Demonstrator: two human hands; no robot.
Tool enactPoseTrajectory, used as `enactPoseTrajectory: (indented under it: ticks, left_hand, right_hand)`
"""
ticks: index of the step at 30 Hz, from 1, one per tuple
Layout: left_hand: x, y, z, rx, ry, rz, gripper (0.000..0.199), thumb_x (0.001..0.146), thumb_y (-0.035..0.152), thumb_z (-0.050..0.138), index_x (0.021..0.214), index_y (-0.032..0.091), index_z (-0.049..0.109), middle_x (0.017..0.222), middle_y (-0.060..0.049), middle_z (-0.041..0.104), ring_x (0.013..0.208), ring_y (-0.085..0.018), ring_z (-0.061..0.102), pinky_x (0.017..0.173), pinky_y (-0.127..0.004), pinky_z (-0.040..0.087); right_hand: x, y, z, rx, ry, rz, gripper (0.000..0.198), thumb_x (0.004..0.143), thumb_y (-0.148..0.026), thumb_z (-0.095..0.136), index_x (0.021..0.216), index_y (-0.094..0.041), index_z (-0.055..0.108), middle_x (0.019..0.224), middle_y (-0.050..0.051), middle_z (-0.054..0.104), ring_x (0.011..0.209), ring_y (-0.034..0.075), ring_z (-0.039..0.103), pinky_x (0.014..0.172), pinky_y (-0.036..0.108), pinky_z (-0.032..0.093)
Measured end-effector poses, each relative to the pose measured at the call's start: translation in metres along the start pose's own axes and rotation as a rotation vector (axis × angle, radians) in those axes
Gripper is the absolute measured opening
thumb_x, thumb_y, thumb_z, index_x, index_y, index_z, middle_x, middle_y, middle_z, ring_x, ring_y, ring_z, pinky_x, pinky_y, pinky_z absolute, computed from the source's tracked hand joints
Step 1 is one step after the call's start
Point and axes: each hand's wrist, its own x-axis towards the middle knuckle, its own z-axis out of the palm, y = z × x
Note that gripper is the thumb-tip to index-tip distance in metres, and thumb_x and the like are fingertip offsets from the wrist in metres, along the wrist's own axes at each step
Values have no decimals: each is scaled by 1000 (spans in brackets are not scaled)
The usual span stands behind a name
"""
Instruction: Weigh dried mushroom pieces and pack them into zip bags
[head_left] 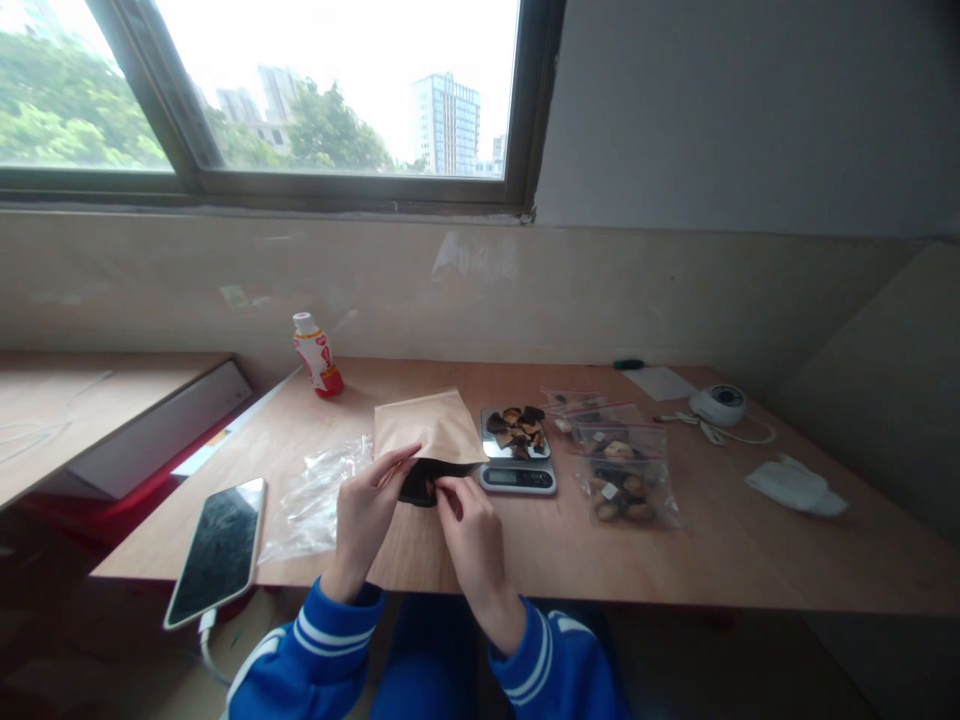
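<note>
A brown kraft paper pouch (427, 425) lies over the table in front of me, its black inside showing at the mouth that faces me. My left hand (373, 505) grips the left side of the mouth between thumb and fingers. My right hand (471, 520) is closed in a pinch at the mouth's right side; a small brownish spot shows by its fingertips, too small to make out. Just right of the pouch stands a digital scale (517, 480), with dark, dried, cut mushroom-like pieces (516, 430) on its plate.
Zip bags of dried mushrooms (626, 485) lie right of the scale. Clear plastic bags (319, 500) and a cabled phone (217, 550) overhanging the front edge are at left. Farther off are a bottle (319, 360), a white domed device (718, 405) and a white crumpled item (796, 487).
</note>
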Motion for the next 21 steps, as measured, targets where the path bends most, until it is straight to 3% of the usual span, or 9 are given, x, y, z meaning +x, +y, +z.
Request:
enactPoseTrajectory:
  ticks: [5,9,15,21]
  left_hand:
    - [-1,2,0,-14,7,0,25,83,40,61,101,29,73,103,2,75,95,-20,69,83,-26,53]
    - [-2,1,1,-20,5,-22,24,83,40,61,101,29,73,102,2,75,94,-19,69,81,-26,53]
    - [5,1,-7,1,53,-12,26,81,40,61,100,27,74,97,1,76,90,-19,70,76,-25,54]
    - [12,1,-21,30,150,-30,29,80,42,62,99,24,74,93,0,76,85,-19,71,74,-26,53]
  right_hand:
    - [7,1,7,-213,51,-42,14,87,-12,56,92,-20,67,90,6,69,84,24,63,78,37,49]
    - [5,2,5,-151,30,-31,16,86,-10,57,92,-21,67,89,4,69,83,23,62,76,36,49]
    - [-2,0,-17,97,38,-50,17,86,-10,53,93,-21,64,89,3,69,83,18,62,75,29,49]
    - [15,29,-42,-62,135,-64,18,88,-15,48,89,-21,65,88,6,69,83,21,61,77,34,47]
